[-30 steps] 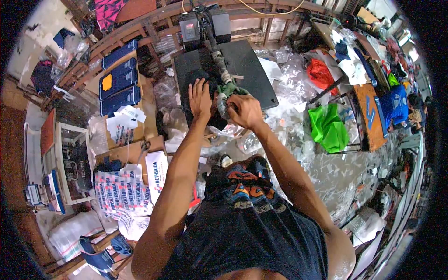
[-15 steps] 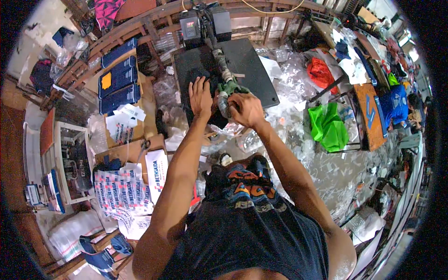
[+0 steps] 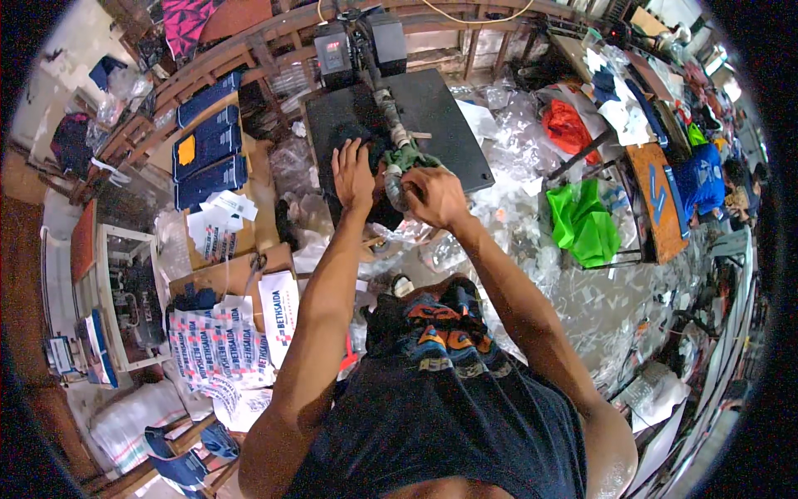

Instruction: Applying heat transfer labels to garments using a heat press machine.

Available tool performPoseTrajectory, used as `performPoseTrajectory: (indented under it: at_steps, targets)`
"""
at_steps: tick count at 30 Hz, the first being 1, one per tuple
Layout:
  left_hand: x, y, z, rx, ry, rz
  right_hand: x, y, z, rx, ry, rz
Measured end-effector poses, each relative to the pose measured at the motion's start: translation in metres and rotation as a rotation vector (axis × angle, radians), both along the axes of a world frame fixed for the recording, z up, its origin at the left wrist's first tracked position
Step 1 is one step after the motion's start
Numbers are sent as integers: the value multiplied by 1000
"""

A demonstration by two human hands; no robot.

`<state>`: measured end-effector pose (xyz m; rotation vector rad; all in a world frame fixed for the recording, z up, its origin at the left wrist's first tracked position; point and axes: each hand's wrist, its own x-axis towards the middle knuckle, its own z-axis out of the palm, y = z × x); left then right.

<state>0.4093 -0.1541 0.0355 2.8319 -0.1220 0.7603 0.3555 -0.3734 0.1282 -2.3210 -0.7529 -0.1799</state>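
In front of me is a heat press with a flat black plate (image 3: 445, 108) and a control box (image 3: 334, 56) with a lit display behind it. A thick handle (image 3: 386, 108) wrapped in worn grey tape runs toward me over the plate. My right hand (image 3: 438, 197) is closed round the near end of this handle, beside a bunched green cloth (image 3: 402, 158) tied on it. My left hand (image 3: 354, 175) lies flat, fingers stretched, on dark fabric (image 3: 359, 133) at the plate's left side. What lies under the fabric is hidden.
To the left, folded navy garments (image 3: 214, 150) with a yellow piece lie on cardboard, near printed transfer sheets (image 3: 208, 345) and scissors (image 3: 259, 264). Right are a green bag (image 3: 584, 224), a red bag (image 3: 568, 129) and an orange board (image 3: 652, 200). Plastic scraps litter the floor.
Both hands keep their places, the left flat on the fabric and the right on the handle. The whole view has shifted only slightly.
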Motion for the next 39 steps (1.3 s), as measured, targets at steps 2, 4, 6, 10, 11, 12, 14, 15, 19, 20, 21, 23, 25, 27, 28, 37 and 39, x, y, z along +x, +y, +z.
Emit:
performPoseTrajectory:
  at_steps: [2,4,6,10,11,12,14,15,19,20,21,23,25,27,28,37,39]
  targets:
    - [1,0,-1,-5,-2,-2,-2,1,1,-23,-10,-41]
    - [1,-1,0,-10,-4,-5,-6,2,5,-46,-20,-83]
    - [-1,0,1,-9,12,0,-10,8,15,-105,24,-133]
    - [3,-2,-2,-35,24,-8,-14,20,19,-313,64,-198]
    - [3,-1,-4,-26,10,-9,-12,24,14,-321,-11,-193]
    - [4,1,-6,-17,-3,-9,-10,25,11,-328,-86,-189]
    - [4,3,-7,7,46,-3,-9,23,9,-358,-69,-174]
    - [4,3,-7,29,96,3,-9,22,12,-390,-52,-160]
    - [6,-2,-7,114,41,91,-7,21,21,-444,44,-130]
    - [7,0,-6,145,97,51,-8,19,22,-443,42,-131]
    - [8,2,-4,176,152,11,-8,19,23,-443,39,-131]
    - [7,7,2,171,170,-13,-7,20,22,-446,49,-131]
    - [4,10,11,157,210,-64,-7,20,19,-451,65,-132]
    - [3,15,21,118,234,-85,-6,22,19,-485,82,-123]
    - [2,16,25,76,259,-109,-6,21,19,-483,84,-121]
    - [25,38,19,37,233,-155,-11,22,30,-457,86,-112]
    - [38,44,17,6,229,-164,-9,20,22,-451,41,-131]
